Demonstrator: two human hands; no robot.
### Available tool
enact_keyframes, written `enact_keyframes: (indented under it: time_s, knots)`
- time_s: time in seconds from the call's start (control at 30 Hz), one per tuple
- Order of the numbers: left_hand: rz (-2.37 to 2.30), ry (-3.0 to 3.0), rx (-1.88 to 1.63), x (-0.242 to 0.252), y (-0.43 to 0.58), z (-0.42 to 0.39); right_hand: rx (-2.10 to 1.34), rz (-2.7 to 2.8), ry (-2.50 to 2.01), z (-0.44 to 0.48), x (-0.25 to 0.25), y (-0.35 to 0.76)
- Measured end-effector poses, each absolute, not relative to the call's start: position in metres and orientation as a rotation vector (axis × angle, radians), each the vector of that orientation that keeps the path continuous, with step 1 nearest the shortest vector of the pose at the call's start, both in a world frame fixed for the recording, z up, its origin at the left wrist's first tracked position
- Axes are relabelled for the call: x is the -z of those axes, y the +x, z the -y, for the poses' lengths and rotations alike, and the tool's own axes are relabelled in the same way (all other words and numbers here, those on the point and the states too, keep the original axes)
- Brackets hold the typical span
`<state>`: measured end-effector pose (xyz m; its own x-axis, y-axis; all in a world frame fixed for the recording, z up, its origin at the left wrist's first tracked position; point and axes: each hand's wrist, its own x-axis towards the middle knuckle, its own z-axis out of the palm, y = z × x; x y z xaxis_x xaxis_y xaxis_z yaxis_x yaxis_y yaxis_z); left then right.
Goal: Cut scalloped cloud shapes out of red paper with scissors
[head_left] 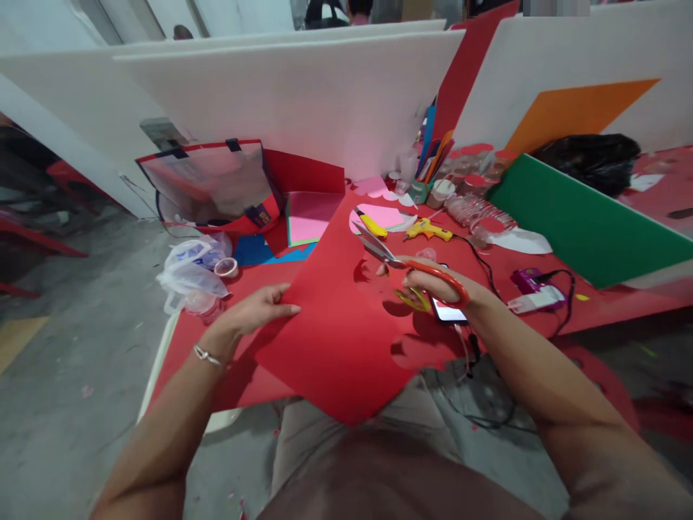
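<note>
My left hand (263, 309) pinches the left edge of a large red sheet of paper (336, 332), thumb on top. The sheet's right side has curved cut-outs, and its near corner hangs past the table edge above my lap. In my right hand (419, 278) is a pair of scissors (384, 256) with orange and yellow handles. Their blades are parted and point up and left over the sheet. A phone (450, 312) with a lit screen lies beneath my right wrist, partly hidden.
Beyond the sheet lie a yellow utility knife (372, 222) and a yellow glue gun (427, 230) with a cord. At left are a plastic bag (192, 271) and a tote bag (216, 184). A green board (585, 224) leans at right. Cables (487, 419) hang at the near right.
</note>
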<state>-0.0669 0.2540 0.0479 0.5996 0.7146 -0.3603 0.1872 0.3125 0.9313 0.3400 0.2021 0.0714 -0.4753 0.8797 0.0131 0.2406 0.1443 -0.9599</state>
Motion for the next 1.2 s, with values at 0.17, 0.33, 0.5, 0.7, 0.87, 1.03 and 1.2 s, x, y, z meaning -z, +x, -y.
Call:
enact_keyframes:
  time_s: [0.17,0.33,0.5,0.7,0.87,1.03,1.2]
  knots:
    - [-0.931,1.489,-0.231,-0.093,-0.081,-0.300,-1.544,1.632,-1.037,-0.180,-0.055,0.342]
    - [-1.139,1.858,-0.175,-0.092,-0.060,-0.337,-1.539,1.322,-1.065,-0.137,-0.029,0.311]
    - [-1.257,2.152,-0.701,-0.088,-0.017,-0.289,-1.688,0.902,-1.132,-0.110,-0.012,0.275]
    - [-0.826,1.467,-0.685,-0.085,0.018,-0.133,-1.714,0.797,-1.123,-0.104,-0.006,0.268]
    - [-0.877,0.957,-0.826,-0.032,0.051,-0.067,-1.587,0.985,-1.197,-0.091,-0.005,0.275]
    - [-0.864,0.446,-1.006,-0.012,0.097,-0.061,-1.254,1.353,-1.362,-0.077,-0.006,0.279]
    - [-0.814,0.255,-0.978,-0.021,0.140,-0.081,-1.085,1.440,-1.342,-0.073,0.003,0.283]
